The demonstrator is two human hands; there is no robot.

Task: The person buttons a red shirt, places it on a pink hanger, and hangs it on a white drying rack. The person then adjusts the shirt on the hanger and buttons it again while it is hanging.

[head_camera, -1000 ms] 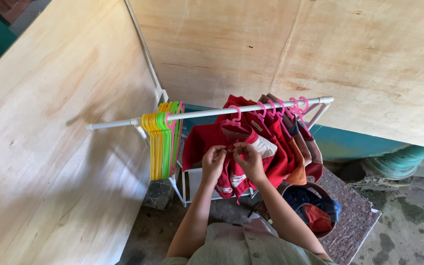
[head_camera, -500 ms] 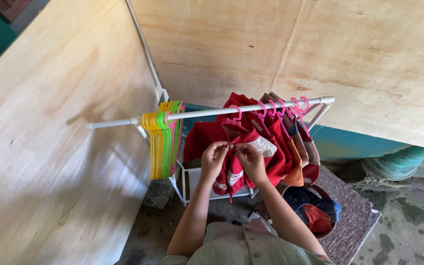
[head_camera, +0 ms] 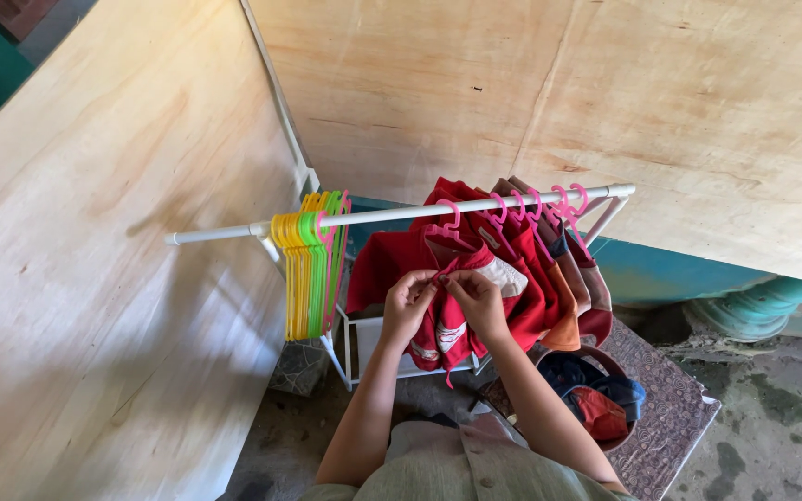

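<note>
Head view: a red garment [head_camera: 392, 269] is seen hanging from a pink hanger [head_camera: 447, 221] on the white rail [head_camera: 401, 212], roughly at the rail's middle, at the near end of the row of hung clothes. Because it is carried by the rail, both hands are left free for fine work at its front opening just below the collar. The left hand [head_camera: 407, 301] is closed on the fabric edge from the left, fingertips pinched together on the cloth; the right hand [head_camera: 477, 299] is pinched on the opposite edge, so that the two edges are drawn toward each other at chest height. Whether a button is caught between the fingertips cannot be told at this size.

Toward the rail's right end, more garments [head_camera: 559, 278] in red, orange and brown are packed close on pink hangers, touching one another and the red garment. Toward the left end, near the upright post, a tight bunch of empty yellow and green hangers [head_camera: 306, 264] is kept apart from the clothed ones, within easy reach. Below the rail's right end, a round basket [head_camera: 596, 394] with blue and red cloth inside rests on a patterned mat [head_camera: 670, 408], just beside the person's right elbow. Plywood sheets [head_camera: 95, 278] stand behind and to the left of the rack.
</note>
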